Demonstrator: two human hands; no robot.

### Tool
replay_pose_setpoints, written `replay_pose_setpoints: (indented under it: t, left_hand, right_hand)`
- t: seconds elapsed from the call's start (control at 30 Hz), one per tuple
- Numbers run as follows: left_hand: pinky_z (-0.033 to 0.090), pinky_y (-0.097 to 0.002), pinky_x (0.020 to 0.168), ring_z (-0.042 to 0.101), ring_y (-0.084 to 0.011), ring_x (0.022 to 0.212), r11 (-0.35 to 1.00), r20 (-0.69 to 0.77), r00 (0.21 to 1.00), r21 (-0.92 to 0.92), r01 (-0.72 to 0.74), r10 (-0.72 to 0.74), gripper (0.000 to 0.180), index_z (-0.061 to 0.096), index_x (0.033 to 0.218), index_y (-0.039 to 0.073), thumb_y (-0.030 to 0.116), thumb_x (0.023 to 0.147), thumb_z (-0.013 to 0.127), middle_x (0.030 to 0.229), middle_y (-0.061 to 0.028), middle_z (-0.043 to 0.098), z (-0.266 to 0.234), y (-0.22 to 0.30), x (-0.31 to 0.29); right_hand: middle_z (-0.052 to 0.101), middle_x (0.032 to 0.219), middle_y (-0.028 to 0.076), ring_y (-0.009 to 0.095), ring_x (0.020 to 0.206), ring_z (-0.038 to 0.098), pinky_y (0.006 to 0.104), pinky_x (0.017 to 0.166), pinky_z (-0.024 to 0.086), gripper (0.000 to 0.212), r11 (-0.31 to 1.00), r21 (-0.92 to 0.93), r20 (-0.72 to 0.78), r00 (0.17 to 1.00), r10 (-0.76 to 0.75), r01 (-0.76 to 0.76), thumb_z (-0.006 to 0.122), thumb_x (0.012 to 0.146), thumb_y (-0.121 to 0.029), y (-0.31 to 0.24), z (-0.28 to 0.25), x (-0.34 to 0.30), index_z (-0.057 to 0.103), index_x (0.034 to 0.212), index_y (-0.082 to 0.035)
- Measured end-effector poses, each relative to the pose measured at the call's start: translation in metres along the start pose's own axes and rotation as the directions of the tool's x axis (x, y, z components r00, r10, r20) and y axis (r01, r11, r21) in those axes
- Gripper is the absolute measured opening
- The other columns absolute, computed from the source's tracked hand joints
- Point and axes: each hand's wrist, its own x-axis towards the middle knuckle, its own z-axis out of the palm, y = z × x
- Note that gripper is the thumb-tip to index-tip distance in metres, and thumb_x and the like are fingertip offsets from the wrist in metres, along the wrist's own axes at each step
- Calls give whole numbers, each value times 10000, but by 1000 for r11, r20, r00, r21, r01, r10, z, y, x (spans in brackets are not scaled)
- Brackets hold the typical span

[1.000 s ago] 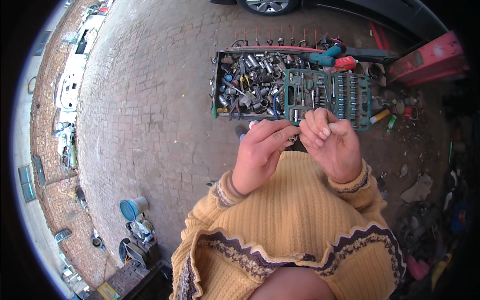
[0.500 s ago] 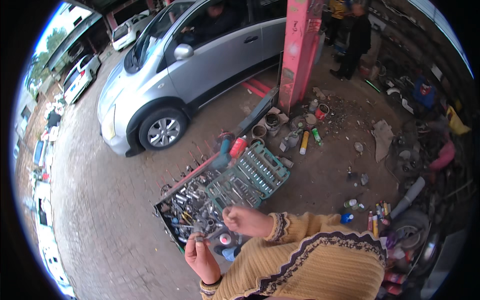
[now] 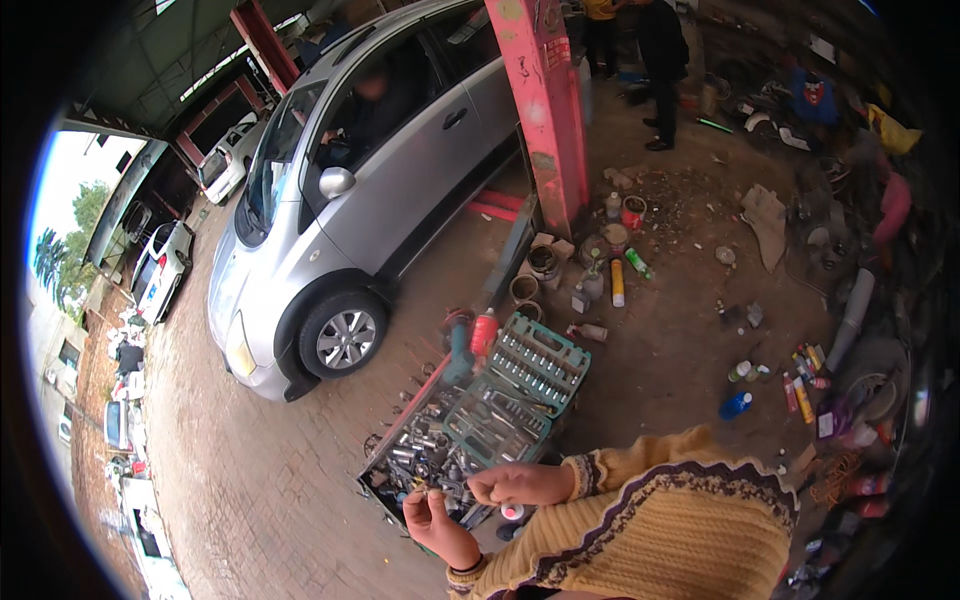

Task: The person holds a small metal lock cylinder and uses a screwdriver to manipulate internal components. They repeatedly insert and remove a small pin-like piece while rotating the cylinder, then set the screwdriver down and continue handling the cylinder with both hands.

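small metal part (image 3: 420, 491) — pinched in raised left hand (image 3: 432, 520).

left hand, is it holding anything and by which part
The left hand pinches something small between its fingertips, too small to identify, so the part gripped cannot be told. The right hand is curled beside it, over the tool tray.

One head cam, fisheye, looks down and forward from above; hands near at bottom edge, silver car (image 3: 350, 220) farther, pic tilted.
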Motion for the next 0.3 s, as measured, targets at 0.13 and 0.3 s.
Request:
replay_pose_setpoints:
  t: [0.13,0.3]
  left_hand:
    - [487,-295,780,622,-209,862,795,449,865,429,-429,225,156,645,1014,-18,-49,864,620,974,-100,654,5,19,7]
    - [501,-353,831,634,-313,946,799,581,806,429,-421,113,239,671,1064,1,-54,834,639,1018,-160,662,-13,33,-20]
  right_hand:
    - [403,752,1,122,713,389,267,688,328,172,958,284,-97,995,1,27,486,866,-216,-29,-8,-7,455,775,-74]
    - [390,691,14,134,659,388,254,658,374,159,752,649,-233,971,53,114,489,836,-168,-55,-21,-6,433,716,-81]
